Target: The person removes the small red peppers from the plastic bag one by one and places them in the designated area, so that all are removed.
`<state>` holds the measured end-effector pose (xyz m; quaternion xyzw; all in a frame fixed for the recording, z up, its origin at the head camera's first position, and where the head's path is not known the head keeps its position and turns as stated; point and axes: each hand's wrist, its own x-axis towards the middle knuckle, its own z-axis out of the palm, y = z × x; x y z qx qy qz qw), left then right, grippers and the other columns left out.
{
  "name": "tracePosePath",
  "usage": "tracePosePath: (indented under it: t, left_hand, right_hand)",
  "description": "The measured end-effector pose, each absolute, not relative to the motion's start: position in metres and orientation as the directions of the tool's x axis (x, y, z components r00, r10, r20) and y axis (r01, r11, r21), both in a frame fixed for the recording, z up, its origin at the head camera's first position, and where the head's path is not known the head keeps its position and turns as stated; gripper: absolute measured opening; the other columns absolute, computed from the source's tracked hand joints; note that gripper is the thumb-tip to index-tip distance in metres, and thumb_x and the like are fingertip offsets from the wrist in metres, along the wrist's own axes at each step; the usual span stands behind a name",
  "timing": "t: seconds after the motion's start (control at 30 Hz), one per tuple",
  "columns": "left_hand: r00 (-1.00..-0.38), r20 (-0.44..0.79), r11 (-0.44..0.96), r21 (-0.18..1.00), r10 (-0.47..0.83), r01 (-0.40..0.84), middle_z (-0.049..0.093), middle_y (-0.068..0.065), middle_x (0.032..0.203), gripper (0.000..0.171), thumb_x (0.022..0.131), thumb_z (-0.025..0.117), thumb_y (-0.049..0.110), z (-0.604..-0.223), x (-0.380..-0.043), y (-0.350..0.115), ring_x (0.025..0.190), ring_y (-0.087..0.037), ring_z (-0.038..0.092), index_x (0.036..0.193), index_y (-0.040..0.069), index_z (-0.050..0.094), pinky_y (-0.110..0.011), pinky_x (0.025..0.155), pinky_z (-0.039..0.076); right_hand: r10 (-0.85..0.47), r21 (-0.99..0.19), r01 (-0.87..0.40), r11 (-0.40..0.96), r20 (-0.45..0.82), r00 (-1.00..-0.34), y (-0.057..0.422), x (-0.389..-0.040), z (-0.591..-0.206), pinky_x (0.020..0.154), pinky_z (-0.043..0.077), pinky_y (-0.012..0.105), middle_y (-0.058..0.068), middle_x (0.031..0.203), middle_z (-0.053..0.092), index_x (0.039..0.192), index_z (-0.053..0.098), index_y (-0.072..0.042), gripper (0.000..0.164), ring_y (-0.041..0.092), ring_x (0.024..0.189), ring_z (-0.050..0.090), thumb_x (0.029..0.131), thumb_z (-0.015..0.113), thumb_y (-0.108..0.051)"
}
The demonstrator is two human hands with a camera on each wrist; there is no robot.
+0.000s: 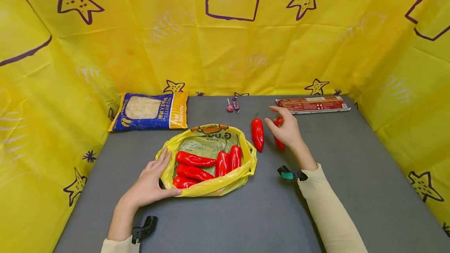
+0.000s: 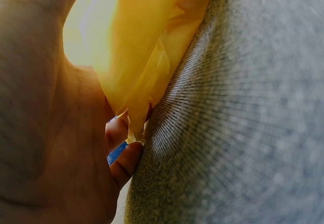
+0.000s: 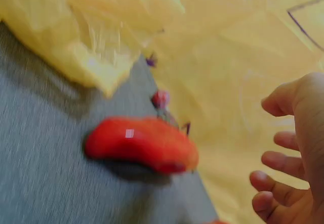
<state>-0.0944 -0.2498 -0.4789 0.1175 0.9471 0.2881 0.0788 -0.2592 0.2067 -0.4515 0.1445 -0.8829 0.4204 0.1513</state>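
Note:
A yellow plastic bag (image 1: 219, 189) stands with its mouth wide, several red chili peppers (image 1: 195, 159) inside. My left hand (image 1: 149, 180) holds the bag's left side, thumb along the front rim and fingers along the left rim. In the left wrist view, thin yellow plastic (image 2: 136, 46) lies within the curve of that hand. Right of the bag, one red chili pepper (image 1: 258, 134) lies on the table. My right hand (image 1: 286, 126) is over another chili pepper (image 1: 279, 143), partly covering it, thumb and fingers apart. The right wrist view shows those fingers spread, holding nothing.
A blue and yellow pasta bag (image 1: 147, 111) lies at the back left. Behind the plastic bag are a lollipop (image 1: 230, 107) and a small purple-wrapped candy (image 1: 235, 104). A long red package (image 1: 314, 104) lies at the back right. Yellow cloth walls (image 1: 218, 61) border the grey table.

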Motion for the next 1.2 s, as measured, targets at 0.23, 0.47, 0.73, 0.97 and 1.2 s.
tracePosePath:
  t: [0.23, 0.47, 0.73, 0.97, 1.2]
  left_hand:
    - [-0.960, -0.096, 0.811, 0.561, 0.264, 0.167, 0.005, -0.008, 0.180, 0.124, 0.079, 0.083, 0.069, -0.481, -0.095, -0.250, 0.147, -0.042, 0.031, 0.170, 0.008, 0.023, -0.074, 0.112, 0.031]
    - [-0.961, -0.083, 0.811, 0.559, 0.265, 0.175, 0.007, -0.010, 0.180, 0.125, 0.078, 0.083, 0.068, -0.481, -0.095, -0.250, 0.146, -0.042, 0.032, 0.169, 0.007, 0.024, -0.073, 0.113, 0.032]
    - [-0.960, -0.075, 0.810, 0.556, 0.269, 0.184, 0.007, -0.009, 0.180, 0.125, 0.078, 0.083, 0.069, -0.483, -0.094, -0.251, 0.145, -0.041, 0.033, 0.169, 0.008, 0.023, -0.072, 0.113, 0.031]
    - [-0.961, -0.074, 0.810, 0.558, 0.266, 0.181, 0.007, -0.009, 0.180, 0.126, 0.078, 0.084, 0.069, -0.483, -0.095, -0.251, 0.146, -0.042, 0.032, 0.169, 0.008, 0.024, -0.073, 0.113, 0.031]
    - [-0.962, -0.096, 0.821, 0.548, 0.255, 0.163, 0.005, -0.007, 0.180, 0.126, 0.078, 0.082, 0.072, -0.482, -0.096, -0.251, 0.147, -0.042, 0.031, 0.170, 0.009, 0.023, -0.074, 0.111, 0.034]
  right_hand:
    - [-0.295, -0.670, -0.455, 0.587, 0.346, -0.890, 0.176, -0.264, -0.434, 0.074, 0.055, 0.042, 0.016, 0.135, 0.066, 0.143, 0.063, -0.006, 0.050, 0.030, 0.095, 0.067, 0.097, 0.076, -0.022]
    - [-0.400, -0.659, -0.522, 0.541, 0.344, -0.849, 0.143, -0.267, -0.412, 0.070, 0.052, 0.039, 0.016, 0.137, 0.065, 0.144, 0.064, -0.007, 0.048, 0.032, 0.097, 0.066, 0.099, 0.076, -0.022]
    - [-0.526, -0.644, -0.584, 0.495, 0.313, -0.791, 0.104, -0.273, -0.393, 0.069, 0.050, 0.036, 0.010, 0.130, 0.068, 0.142, 0.065, -0.008, 0.045, 0.028, 0.092, 0.064, 0.101, 0.074, -0.024]
    - [-0.666, -0.641, -0.649, 0.409, 0.277, -0.693, 0.070, -0.278, -0.387, 0.077, 0.053, 0.033, 0.010, 0.135, 0.069, 0.141, 0.066, -0.007, 0.043, 0.016, 0.082, 0.063, 0.102, 0.073, -0.024]
    - [-0.791, -0.714, -0.632, 0.300, 0.184, -0.584, 0.041, -0.278, -0.392, 0.064, 0.051, 0.028, 0.006, 0.125, 0.073, 0.133, 0.072, -0.010, 0.035, 0.012, 0.064, 0.060, 0.101, 0.074, -0.023]
